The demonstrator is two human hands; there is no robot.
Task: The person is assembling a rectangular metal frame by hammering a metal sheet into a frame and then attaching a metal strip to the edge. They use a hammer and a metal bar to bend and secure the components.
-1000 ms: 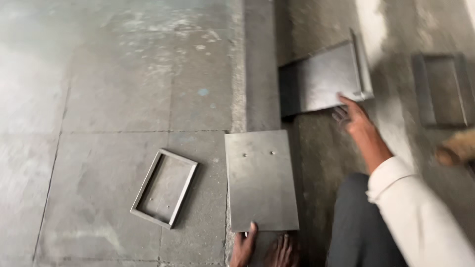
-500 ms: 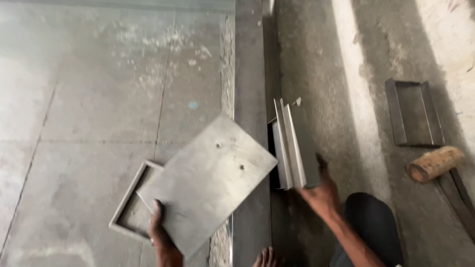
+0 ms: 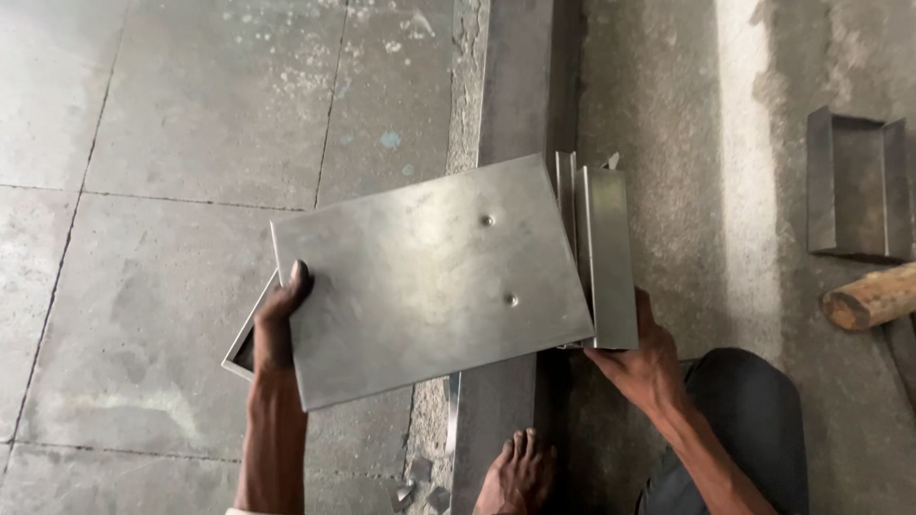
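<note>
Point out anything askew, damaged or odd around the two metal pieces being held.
Nothing looks damaged. The flat metal plate in the left hand is held tilted, covering most of a metal frame on the floor. The right hand holds a folded metal piece against the plate's edge. Small scraps lie near the bare foot.

Grey concrete floor w/ slab joints, white flecks near top; raised kerb strip mid; rougher, sunlit band at rt.

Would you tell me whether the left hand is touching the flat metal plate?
Touching: the head view shows the left hand with its thumb lying over the near-left edge of the flat metal plate.
</note>
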